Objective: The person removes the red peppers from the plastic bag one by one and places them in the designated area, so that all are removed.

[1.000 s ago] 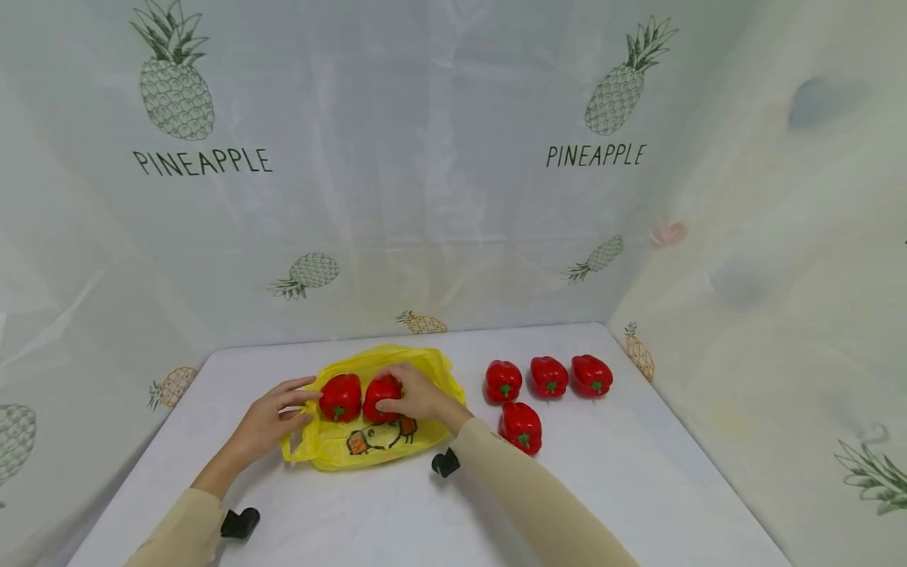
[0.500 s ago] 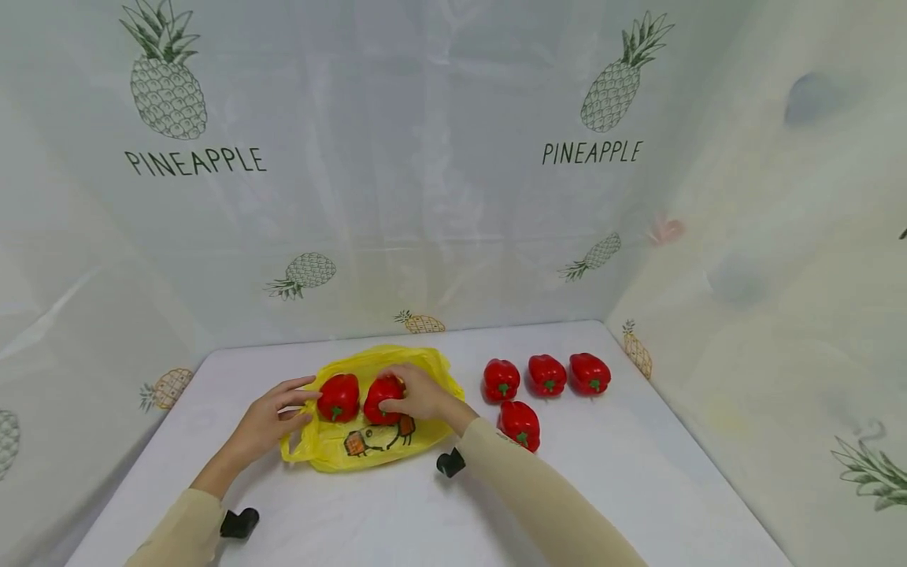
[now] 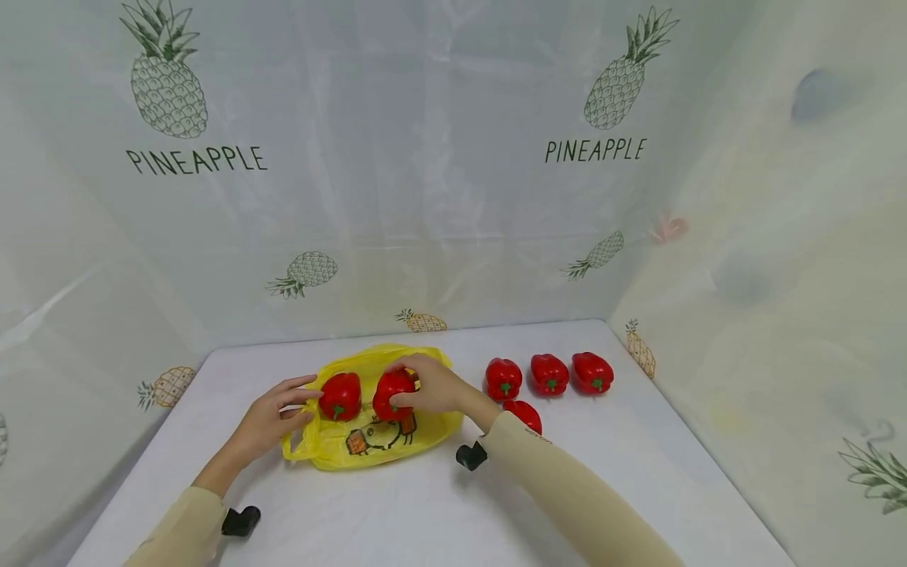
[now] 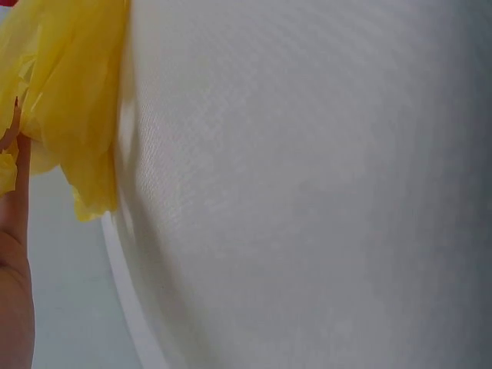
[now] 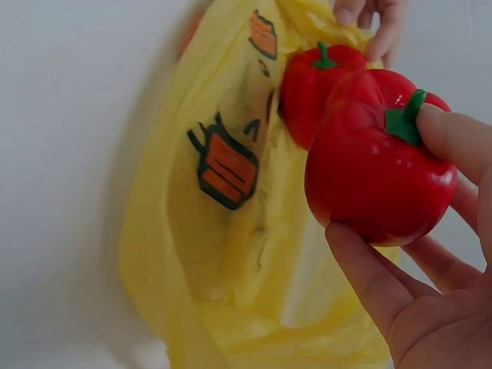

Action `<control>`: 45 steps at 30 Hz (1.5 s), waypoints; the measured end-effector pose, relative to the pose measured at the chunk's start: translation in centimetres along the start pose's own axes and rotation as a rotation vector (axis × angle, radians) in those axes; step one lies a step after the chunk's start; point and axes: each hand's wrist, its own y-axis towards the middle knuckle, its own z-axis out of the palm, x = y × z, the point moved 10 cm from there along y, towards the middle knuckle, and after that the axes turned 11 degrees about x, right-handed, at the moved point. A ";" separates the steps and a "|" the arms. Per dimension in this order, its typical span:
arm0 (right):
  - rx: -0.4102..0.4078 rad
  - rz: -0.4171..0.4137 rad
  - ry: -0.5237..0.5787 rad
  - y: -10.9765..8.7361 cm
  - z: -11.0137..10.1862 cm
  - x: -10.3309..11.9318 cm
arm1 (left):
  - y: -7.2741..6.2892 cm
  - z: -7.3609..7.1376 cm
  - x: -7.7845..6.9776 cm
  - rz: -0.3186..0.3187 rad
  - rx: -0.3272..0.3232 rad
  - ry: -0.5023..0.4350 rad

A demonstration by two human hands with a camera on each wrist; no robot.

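My right hand [image 3: 435, 386] grips a red bell pepper [image 3: 392, 395] above the yellow plastic bag [image 3: 333, 457]. In the right wrist view the thumb lies by the green stem of this bell pepper [image 5: 369, 177], and fingers support its underside. A second bell pepper [image 3: 341, 398] sits in the bag's left part. My left hand [image 3: 268, 421] holds the bag's left edge, its fingertips near that pepper. The left wrist view shows only part of the hand [image 4: 14, 254] against the yellow film [image 4: 77, 92]; some fingers are hidden.
Three red bell peppers stand in a row at the back right, the middle one [image 3: 549, 375] among them. Another bell pepper [image 3: 524, 415] lies in front, partly covered by my right sleeve [image 3: 567, 488]. A white-covered table [image 3: 368, 520] lies beneath, with pineapple-printed sheeting [image 3: 439, 197] around it.
My right hand has moved right and slightly up with the bell pepper, widening its distance from the other pepper in the bag. My left hand has stayed in place.
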 end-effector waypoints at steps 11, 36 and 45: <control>-0.004 -0.060 0.046 -3.0 -4.0 1.6 | 0.2 -0.1 0.1 -0.018 -0.006 0.015; -0.077 -0.038 -0.043 -13.8 -12.1 -2.4 | -0.1 0.2 0.4 -0.007 -0.002 0.009; -0.136 -0.027 -0.024 -17.9 -13.3 -5.1 | 0.4 0.2 0.0 0.010 -0.006 0.027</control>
